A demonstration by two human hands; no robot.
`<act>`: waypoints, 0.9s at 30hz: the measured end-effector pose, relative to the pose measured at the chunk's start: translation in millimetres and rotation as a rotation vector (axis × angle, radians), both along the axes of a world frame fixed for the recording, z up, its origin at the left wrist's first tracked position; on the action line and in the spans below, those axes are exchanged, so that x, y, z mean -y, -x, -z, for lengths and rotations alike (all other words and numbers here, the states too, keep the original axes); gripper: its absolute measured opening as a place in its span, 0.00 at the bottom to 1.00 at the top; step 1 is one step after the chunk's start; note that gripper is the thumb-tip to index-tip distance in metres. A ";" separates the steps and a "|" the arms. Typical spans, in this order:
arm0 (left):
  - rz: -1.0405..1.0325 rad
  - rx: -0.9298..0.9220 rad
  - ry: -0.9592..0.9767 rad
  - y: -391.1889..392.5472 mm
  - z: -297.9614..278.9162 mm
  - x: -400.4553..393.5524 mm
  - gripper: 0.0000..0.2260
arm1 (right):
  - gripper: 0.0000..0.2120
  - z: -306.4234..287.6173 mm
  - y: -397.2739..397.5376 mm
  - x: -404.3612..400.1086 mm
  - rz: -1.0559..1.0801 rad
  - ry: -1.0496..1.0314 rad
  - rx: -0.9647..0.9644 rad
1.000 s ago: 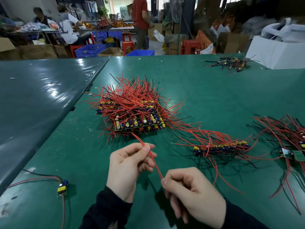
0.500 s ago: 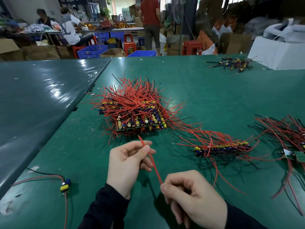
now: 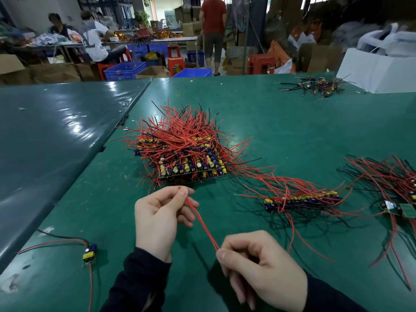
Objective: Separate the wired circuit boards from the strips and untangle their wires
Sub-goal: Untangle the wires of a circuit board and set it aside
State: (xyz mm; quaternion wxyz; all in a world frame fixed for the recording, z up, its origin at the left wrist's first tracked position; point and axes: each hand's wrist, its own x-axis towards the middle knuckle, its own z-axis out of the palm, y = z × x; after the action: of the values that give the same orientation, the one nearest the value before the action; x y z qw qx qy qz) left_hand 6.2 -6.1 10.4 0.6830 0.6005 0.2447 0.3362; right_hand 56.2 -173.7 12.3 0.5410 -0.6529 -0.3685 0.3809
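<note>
Fingers [image 3: 180,194] of the left hand [image 3: 157,219] pinch the upper end of a red wire [image 3: 202,224] between thumb and forefinger, the remaining fingers loosely curled beneath; fingers of the right hand [image 3: 258,269] curl round and pinch the wire's lower end, so that the wire runs taut and slanting between the two hands, above the table. Whether it is one strand or two lying side by side cannot be told.

Green table [image 3: 281,122]: work surface bearing all items; a second, darker table [image 3: 56,131] adjoins it on the left.

Central pile [image 3: 182,149]: stacked strips of circuit boards with yellow and blue components, covered by a dense tangle of red and black wires, lying just beyond the left hand.

Right-edge bundle [image 3: 387,176]: red and black wires spreading from the frame's right margin, with a small green board [image 3: 396,208] at its near side.

Single strip [image 3: 301,199]: one row of boards with wires, lying to the right of the central pile and beyond the right hand, its red wires trailing back toward the pile.

Far pile [image 3: 315,85]: small heap of mainly black-wired boards near the table's far right corner, beside a white box [image 3: 378,73].

Separated board [image 3: 89,254]: one small board with yellow and blue parts and red and black leads, alone at the near left, well apart from the piles.
</note>
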 end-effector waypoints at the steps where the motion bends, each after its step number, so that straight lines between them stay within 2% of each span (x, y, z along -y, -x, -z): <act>1: -0.030 -0.009 -0.042 0.1 1.4 1.2 0.09 | 0.13 -0.2 -0.2 -0.1 0.003 -0.003 0.012; 5: -0.157 -0.145 -0.480 1.0 8.0 6.8 0.10 | 0.13 1.0 0.7 1.2 -0.013 0.029 0.060; 6: -0.138 -0.140 -0.457 1.0 7.1 6.9 0.09 | 0.13 1.6 1.0 1.3 -0.012 0.028 0.052; 7: -0.086 -0.104 -0.346 1.2 5.0 6.0 0.09 | 0.13 2.0 0.8 1.1 -0.003 0.021 0.031; 10: 0.151 -0.026 0.131 1.0 -4.7 2.8 0.05 | 0.15 3.2 -3.4 1.0 0.061 -0.023 -0.052; 13: 0.360 -0.096 0.279 1.7 -5.5 5.4 0.09 | 0.17 2.1 -6.7 1.4 0.081 -0.031 -0.103; 16: 0.474 -0.119 0.329 1.9 -5.3 9.6 0.09 | 0.16 0.0 -7.4 -0.4 0.052 -0.043 -0.157; 20: 0.507 -0.108 0.331 2.0 -4.2 11.1 0.08 | 0.17 -1.6 -7.6 -1.0 0.047 -0.033 -0.176; 24: 0.424 -0.094 0.178 0.3 -2.6 15.1 0.05 | 0.19 -0.4 -6.7 -0.6 0.048 -0.010 -0.156; 27: 0.324 -0.087 0.048 -1.2 -1.7 18.5 0.08 | 0.18 0.2 -6.6 0.0 0.060 0.000 -0.123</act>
State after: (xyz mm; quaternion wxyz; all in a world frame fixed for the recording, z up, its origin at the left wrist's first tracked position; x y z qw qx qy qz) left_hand 7.4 -24.6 12.0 0.7312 0.6296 0.1819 0.1895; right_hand 62.8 -173.7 12.1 0.5740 -0.6390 -0.3148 0.4038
